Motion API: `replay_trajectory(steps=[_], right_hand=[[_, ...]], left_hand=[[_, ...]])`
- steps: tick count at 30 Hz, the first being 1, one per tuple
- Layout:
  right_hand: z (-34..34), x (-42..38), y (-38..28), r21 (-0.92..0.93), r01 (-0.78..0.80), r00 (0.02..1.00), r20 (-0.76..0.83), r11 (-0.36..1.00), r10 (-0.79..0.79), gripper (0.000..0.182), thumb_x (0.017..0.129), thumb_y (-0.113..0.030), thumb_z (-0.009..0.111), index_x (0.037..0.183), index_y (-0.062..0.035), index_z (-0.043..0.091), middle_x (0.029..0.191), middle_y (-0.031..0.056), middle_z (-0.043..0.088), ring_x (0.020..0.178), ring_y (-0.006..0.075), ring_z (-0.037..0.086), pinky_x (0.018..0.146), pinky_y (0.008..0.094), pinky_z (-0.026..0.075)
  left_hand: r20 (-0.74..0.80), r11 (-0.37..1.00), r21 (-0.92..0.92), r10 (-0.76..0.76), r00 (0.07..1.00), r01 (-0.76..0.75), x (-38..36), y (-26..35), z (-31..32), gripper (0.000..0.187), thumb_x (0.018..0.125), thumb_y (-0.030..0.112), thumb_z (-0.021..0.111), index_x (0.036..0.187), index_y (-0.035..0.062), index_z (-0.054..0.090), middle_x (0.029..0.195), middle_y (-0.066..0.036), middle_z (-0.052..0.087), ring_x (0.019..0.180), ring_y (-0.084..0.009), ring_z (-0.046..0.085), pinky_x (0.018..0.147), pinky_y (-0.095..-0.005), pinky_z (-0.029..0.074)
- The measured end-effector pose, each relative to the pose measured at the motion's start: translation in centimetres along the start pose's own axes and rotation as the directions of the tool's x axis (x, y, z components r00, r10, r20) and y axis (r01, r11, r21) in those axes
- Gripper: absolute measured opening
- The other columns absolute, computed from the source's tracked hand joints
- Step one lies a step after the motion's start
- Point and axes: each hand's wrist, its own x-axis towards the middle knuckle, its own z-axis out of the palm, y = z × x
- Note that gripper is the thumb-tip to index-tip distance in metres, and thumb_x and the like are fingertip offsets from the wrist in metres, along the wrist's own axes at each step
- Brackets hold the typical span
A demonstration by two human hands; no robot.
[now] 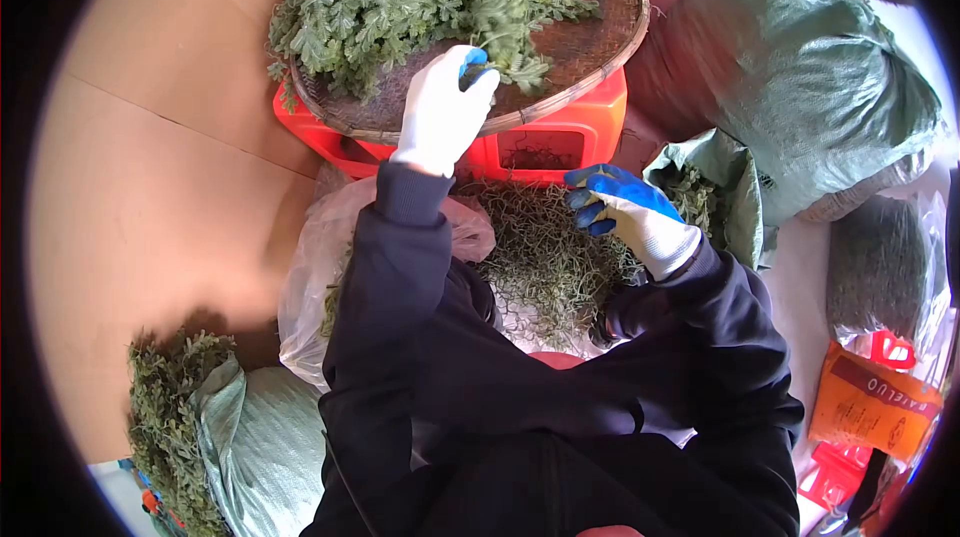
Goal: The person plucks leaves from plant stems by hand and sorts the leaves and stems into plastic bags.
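My left hand (445, 109), in a white glove with blue coating, is closed on a green leafy sprig (515, 52) above the near edge of a round woven tray (608, 7). The sprig is slightly blurred. Behind it, a large heap of similar leafy sprigs (400, 2) covers much of the tray. My right hand (635, 215), gloved in white and blue, hovers to the right with its fingers bent but apart, and I see nothing in it. Below and left of it, thin stems and trimmings (545, 247) lie scattered on the floor between my legs.
A red plastic stool (600, 127) supports the tray. A clear plastic bag (310, 287) stands left of my legs. Green woven sacks (790, 67) bulge at the right, and another sack (265, 437) spills greenery at lower left. An orange bag (870, 402) lies far right.
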Motion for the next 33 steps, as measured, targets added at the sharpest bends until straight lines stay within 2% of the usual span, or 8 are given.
replay_trajectory(steps=[5, 7, 10, 11, 17, 21, 27, 33], right_hand=[[0.1, -0.3, -0.1, 0.267, 0.117, 0.986, 0.086, 0.957, -0.145, 0.046, 0.097, -0.038, 0.052, 0.128, -0.0055, 0.052, 0.113, 0.0077, 0.061, 0.100, 0.0196, 0.059, 0.087, 0.0339, 0.047], [0.6, -0.3, 0.2, 0.431, 0.123, 0.988, 0.036, 0.894, -0.153, 0.045, 0.098, -0.036, 0.050, 0.129, -0.0049, 0.049, 0.118, 0.0085, 0.059, 0.105, 0.0217, 0.058, 0.089, 0.0367, 0.047], [0.3, -0.3, -0.8, 0.524, 0.046, 0.967, 0.190, 0.851, -0.169, 0.036, 0.099, -0.027, 0.051, 0.128, -0.0046, 0.050, 0.115, 0.0083, 0.060, 0.104, 0.0189, 0.058, 0.088, 0.0345, 0.047], [0.1, -1.0, -1.5, 0.292, 0.058, 0.990, 0.103, 0.955, -0.091, 0.035, 0.098, -0.025, 0.054, 0.126, -0.0047, 0.051, 0.112, 0.0075, 0.062, 0.102, 0.0169, 0.059, 0.087, 0.0341, 0.048], [0.1, -0.9, -0.7, 0.413, 0.095, 0.995, -0.049, 0.906, -0.082, 0.023, 0.097, -0.016, 0.055, 0.116, -0.0044, 0.058, 0.105, 0.0069, 0.065, 0.092, 0.0154, 0.062, 0.085, 0.0316, 0.048], [-2.6, 1.5, 5.5, 0.115, 0.478, 0.868, -0.217, 0.871, -0.447, 0.023, 0.095, -0.015, 0.057, 0.116, -0.0037, 0.059, 0.103, 0.0057, 0.064, 0.091, 0.0133, 0.061, 0.082, 0.0285, 0.046], [-0.2, -0.1, 0.0, 0.296, 0.181, 0.983, -0.027, 0.938, -0.181, 0.032, 0.090, -0.012, 0.061, 0.119, 0.0013, 0.055, 0.098, 0.0026, 0.062, 0.086, 0.0114, 0.058, 0.078, 0.0262, 0.043], [0.8, 0.0, 1.1, 0.345, 0.200, 0.979, -0.048, 0.917, -0.196, 0.039, 0.088, -0.012, 0.063, 0.123, 0.0011, 0.051, 0.096, 0.0046, 0.065, 0.080, 0.0121, 0.059, 0.071, 0.0249, 0.045]], left_hand=[[0.161, 0.901, -0.432, 0.125, 0.979, -0.044, -7.1, 6.9, 0.7, 0.020, 0.084, 0.008, 0.067, 0.102, 0.0008, 0.062, 0.079, -0.008, 0.063, 0.063, -0.0182, 0.061, 0.059, -0.0308, 0.048], [0.379, 0.858, -0.203, 0.514, 0.770, -0.472, -8.8, 8.5, 1.1, 0.031, 0.083, 0.009, 0.068, 0.113, 0.0027, 0.060, 0.083, -0.009, 0.061, 0.072, -0.0230, 0.061, 0.066, -0.0342, 0.049], [0.646, 0.807, -0.167, 0.524, 0.556, -0.566, -11.2, 8.7, 3.0, 0.041, 0.081, 0.024, 0.073, 0.115, 0.0058, 0.061, 0.082, -0.011, 0.059, 0.071, -0.0301, 0.060, 0.066, -0.0402, 0.049], [0.622, 0.832, -0.180, 0.509, 0.595, -0.524, -11.1, 8.4, 2.9, 0.040, 0.081, 0.022, 0.073, 0.115, 0.0055, 0.061, 0.083, -0.011, 0.060, 0.072, -0.0298, 0.060, 0.067, -0.0397, 0.050], [0.599, 0.928, -0.323, 0.351, 0.719, -0.184, -9.5, 7.5, 1.3, 0.040, 0.078, 0.010, 0.075, 0.115, 0.0031, 0.061, 0.090, -0.012, 0.062, 0.079, -0.0245, 0.063, 0.073, -0.0339, 0.050], [0.518, 0.940, -0.268, 0.324, 0.792, -0.209, -9.5, 6.6, 2.2, 0.033, 0.078, 0.008, 0.075, 0.108, 0.0014, 0.062, 0.091, -0.010, 0.062, 0.079, -0.0196, 0.063, 0.073, -0.0316, 0.050], [0.474, 0.912, -0.281, -0.139, 0.869, 0.300, -9.7, 5.6, 3.0, 0.025, 0.082, 0.017, 0.074, 0.094, -0.0009, 0.062, 0.081, -0.010, 0.062, 0.071, -0.0135, 0.060, 0.066, -0.0289, 0.049], [0.378, 0.689, -0.604, -0.193, 0.905, 0.399, -9.6, 5.6, 3.6, 0.012, 0.091, 0.006, 0.064, 0.101, -0.0010, 0.060, 0.088, 0.000, 0.064, 0.076, -0.0044, 0.057, 0.068, -0.0209, 0.047]])
